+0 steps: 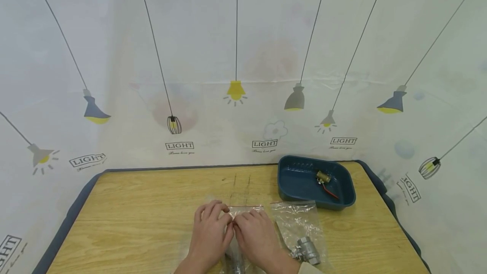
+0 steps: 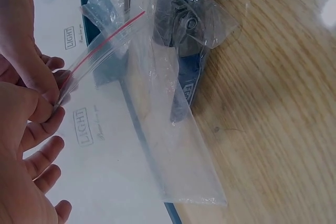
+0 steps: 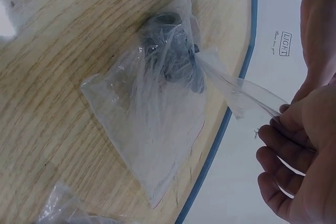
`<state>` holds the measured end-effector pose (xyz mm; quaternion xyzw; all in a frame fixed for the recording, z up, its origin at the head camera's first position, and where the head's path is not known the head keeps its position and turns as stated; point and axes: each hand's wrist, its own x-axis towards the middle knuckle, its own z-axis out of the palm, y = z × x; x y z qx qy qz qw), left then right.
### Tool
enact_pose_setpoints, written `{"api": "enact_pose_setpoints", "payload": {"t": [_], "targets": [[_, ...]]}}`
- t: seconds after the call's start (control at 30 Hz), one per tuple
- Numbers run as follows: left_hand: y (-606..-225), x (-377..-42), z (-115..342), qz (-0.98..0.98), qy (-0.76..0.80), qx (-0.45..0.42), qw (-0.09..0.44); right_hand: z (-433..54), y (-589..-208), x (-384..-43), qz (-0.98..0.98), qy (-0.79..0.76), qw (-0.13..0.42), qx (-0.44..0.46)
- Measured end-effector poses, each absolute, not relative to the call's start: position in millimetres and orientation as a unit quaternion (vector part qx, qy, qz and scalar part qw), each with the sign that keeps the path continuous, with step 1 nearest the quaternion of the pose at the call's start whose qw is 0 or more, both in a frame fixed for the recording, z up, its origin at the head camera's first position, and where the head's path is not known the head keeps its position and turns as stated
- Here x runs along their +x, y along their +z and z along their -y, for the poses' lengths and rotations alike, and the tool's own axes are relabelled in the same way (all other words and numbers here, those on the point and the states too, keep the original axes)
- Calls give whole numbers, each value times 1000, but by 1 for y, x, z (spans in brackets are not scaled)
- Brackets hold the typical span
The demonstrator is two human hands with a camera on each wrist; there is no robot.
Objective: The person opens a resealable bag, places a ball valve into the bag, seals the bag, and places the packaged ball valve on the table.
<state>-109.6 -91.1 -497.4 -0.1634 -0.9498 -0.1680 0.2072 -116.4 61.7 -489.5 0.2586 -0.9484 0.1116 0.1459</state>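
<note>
My left hand [image 1: 210,232] and right hand [image 1: 258,234] meet near the front of the table, thumbs and index fingers pinching the top edge of a clear zip bag [image 2: 102,45] with a red seal line. The left hand's other fingers spread loosely below the pinch. Film hangs from the pinch, and a ball valve [image 2: 178,19] with a dark blue lever shows through plastic beside it. In the right wrist view, a grey valve [image 3: 170,45] lies inside a clear bag [image 3: 152,145] on the wood, beside the raised film. To the right, another zip bag [image 1: 293,215] contains a silvery valve [image 1: 308,250].
A dark blue tray [image 1: 291,193] stands at the back right of the wooden table [image 1: 144,206]. In it lies a brass valve [image 1: 323,176] with a red lever. Behind the table hangs a pale sheet [image 1: 205,54] printed with lamps.
</note>
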Motion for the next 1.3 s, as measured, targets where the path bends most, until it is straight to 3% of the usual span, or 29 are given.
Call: {"api": "enact_pose_setpoints", "payload": {"t": [0.47, 1.03, 1.3], "targets": [[-500, -110, 95, 941, -117, -219, 230, -66, -493, -118, 940, 71, 151, 298], [-497, -112, 98, 954, -126, -182, 201, -66, -495, -121, 938, 68, 197, 275], [-499, -111, 96, 949, -143, -181, 217, -66, -492, -120, 946, 80, 174, 262]]}}
